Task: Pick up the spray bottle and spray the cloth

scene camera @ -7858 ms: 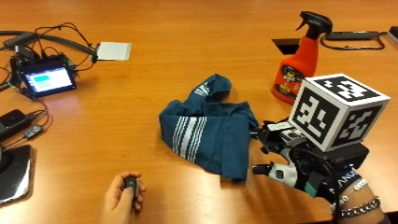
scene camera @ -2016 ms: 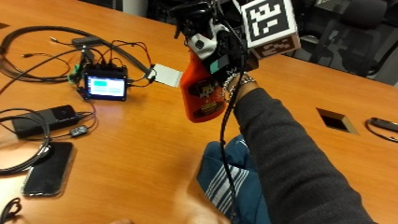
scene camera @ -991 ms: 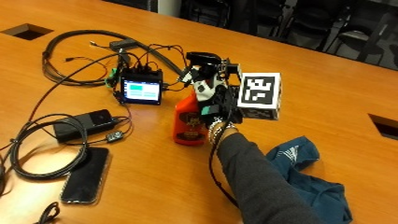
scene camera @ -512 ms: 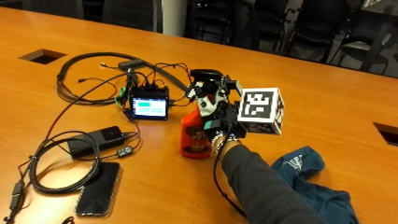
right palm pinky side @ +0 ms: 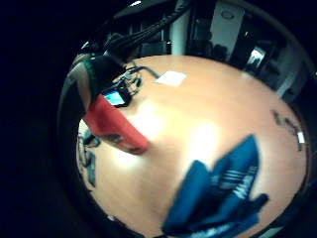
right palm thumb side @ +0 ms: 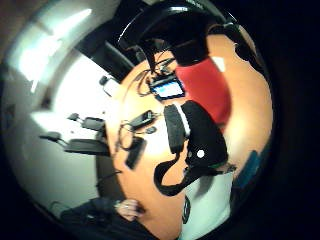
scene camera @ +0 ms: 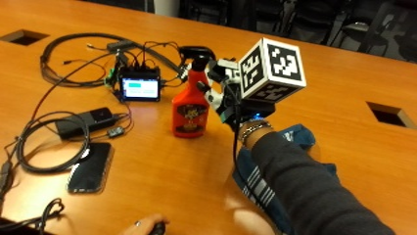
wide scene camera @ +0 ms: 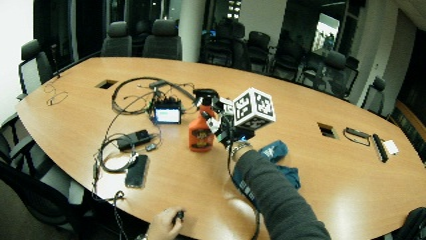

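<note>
mostly orange table (wide scene camera: 346, 165), dark chairs (wide scene camera: 133, 42)

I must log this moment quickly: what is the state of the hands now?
Right hand: at the neck of the spray bottle, which stands on the table; grip cannot be told.
Bare hand: on the table edge, fingers unclear.

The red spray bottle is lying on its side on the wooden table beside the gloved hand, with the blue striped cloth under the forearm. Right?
Not quite: the red spray bottle stands upright on the wooden table, as the outside view shows. The gloved right hand is at it, and the blue striped cloth lies under the forearm.
</note>
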A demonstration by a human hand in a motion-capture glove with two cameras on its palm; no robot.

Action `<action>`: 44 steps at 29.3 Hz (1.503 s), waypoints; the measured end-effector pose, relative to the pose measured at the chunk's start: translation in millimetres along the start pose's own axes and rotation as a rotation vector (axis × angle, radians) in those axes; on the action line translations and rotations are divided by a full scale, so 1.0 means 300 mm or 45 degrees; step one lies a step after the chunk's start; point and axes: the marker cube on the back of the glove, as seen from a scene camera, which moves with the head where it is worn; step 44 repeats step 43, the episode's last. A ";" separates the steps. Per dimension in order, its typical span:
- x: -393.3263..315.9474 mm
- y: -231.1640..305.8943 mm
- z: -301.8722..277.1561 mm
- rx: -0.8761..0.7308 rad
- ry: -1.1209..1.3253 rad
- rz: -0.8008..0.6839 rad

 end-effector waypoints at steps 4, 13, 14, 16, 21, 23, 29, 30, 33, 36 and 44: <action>0.012 -0.032 -0.239 0.134 0.260 -0.162; -0.063 0.188 -0.468 0.044 0.692 -0.303; -0.071 0.226 -0.467 -0.003 0.696 -0.305; -0.079 0.288 -0.456 -0.103 0.676 -0.302; -0.063 0.410 -0.416 -0.331 0.610 -0.238; -0.049 0.456 -0.402 -0.386 0.599 -0.194; 0.003 0.565 -0.364 -0.571 0.616 -0.123; 0.014 0.581 -0.354 -0.622 0.617 -0.119; 0.041 0.609 -0.321 -0.770 0.616 -0.117; 0.045 0.579 -0.306 -0.826 0.624 -0.140; 0.049 0.512 -0.309 -0.834 0.631 -0.141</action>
